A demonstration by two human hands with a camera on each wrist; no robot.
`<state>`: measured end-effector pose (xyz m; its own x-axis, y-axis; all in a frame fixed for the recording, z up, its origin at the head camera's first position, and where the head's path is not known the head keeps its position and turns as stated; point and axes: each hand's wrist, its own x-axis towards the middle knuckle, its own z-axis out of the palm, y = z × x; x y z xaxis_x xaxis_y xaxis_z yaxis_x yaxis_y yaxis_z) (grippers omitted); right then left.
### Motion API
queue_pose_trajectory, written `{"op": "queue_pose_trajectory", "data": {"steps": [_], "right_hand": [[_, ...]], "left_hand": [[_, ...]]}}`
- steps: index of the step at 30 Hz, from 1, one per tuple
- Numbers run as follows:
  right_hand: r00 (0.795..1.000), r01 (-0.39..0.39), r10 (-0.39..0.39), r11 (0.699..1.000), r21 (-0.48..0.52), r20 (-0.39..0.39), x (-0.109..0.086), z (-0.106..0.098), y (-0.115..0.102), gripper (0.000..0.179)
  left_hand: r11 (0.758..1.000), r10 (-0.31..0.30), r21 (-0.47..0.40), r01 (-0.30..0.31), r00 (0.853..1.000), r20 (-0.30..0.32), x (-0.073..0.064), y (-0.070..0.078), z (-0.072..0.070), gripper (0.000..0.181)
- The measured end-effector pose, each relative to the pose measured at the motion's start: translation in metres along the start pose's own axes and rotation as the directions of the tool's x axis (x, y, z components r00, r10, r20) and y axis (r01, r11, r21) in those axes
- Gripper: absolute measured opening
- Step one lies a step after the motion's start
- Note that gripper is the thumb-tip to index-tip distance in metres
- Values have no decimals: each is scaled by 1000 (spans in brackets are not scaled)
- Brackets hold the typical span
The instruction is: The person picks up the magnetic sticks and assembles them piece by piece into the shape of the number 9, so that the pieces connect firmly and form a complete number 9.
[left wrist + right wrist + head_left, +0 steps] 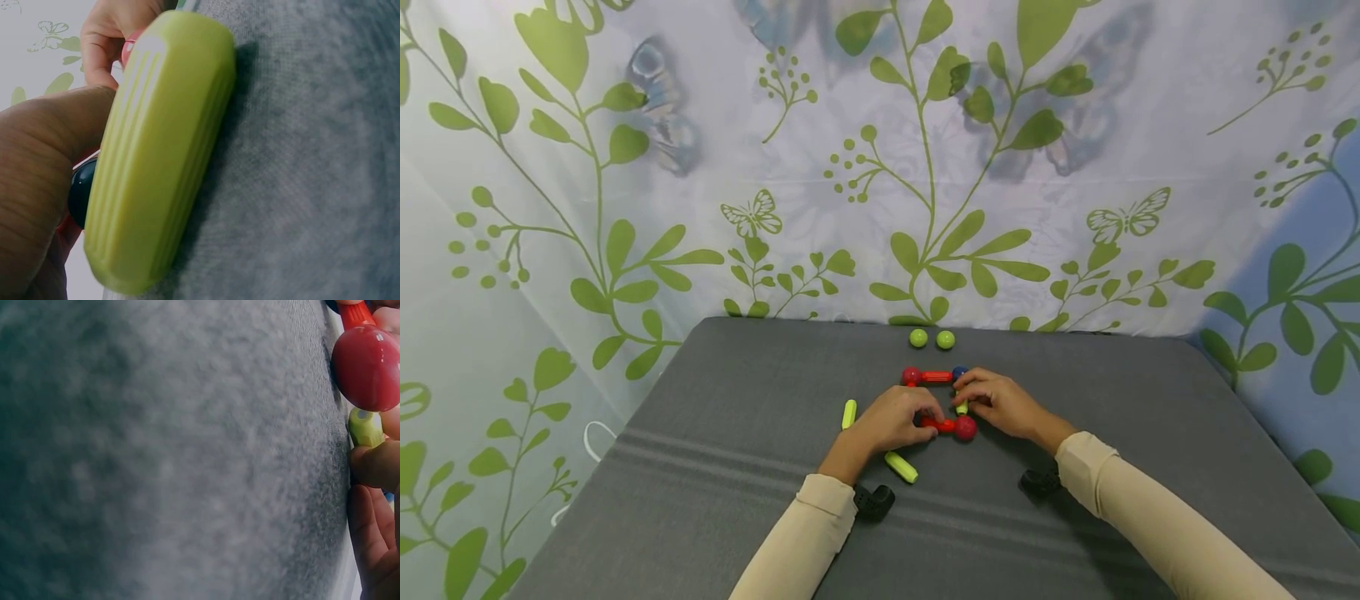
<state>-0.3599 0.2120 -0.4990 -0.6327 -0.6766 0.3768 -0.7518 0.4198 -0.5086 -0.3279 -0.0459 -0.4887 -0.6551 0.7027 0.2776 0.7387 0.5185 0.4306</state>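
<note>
A roughly square figure of rods and balls lies on the grey table. Its far side is a red rod (936, 377) between a red ball (912, 376) and a blue ball (959, 373). My left hand (891, 418) pinches the near red rod (946, 426), which meets another red ball (966, 428). A dark blue ball (81, 194) shows beside my left fingers in the left wrist view. With thumb and fingers, my right hand (1006, 406) pinches the yellow-green rod (365, 428) on the right side. My left hand hides most of the left side.
Two loose yellow-green rods lie by my left hand, one beyond it (849, 414) and one nearer (901, 467). At the back of the table sit two green balls, left (918, 337) and right (945, 339). A leaf-patterned curtain (820, 208) hangs behind the table.
</note>
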Motion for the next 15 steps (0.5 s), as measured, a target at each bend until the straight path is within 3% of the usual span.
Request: {"op": "queue_pose_trajectory", "data": {"steps": [7,15], "right_hand": [[1000,-4,4,1000,27,-1,0,-1,2,29],[997,-77,76,993,85,11,0,-1,2,30]], "left_hand": [[1000,-3,-2,3,1000,-12,0,1,0,14],[1000,-1,1,1,1000,-26,0,1,0,14]]}}
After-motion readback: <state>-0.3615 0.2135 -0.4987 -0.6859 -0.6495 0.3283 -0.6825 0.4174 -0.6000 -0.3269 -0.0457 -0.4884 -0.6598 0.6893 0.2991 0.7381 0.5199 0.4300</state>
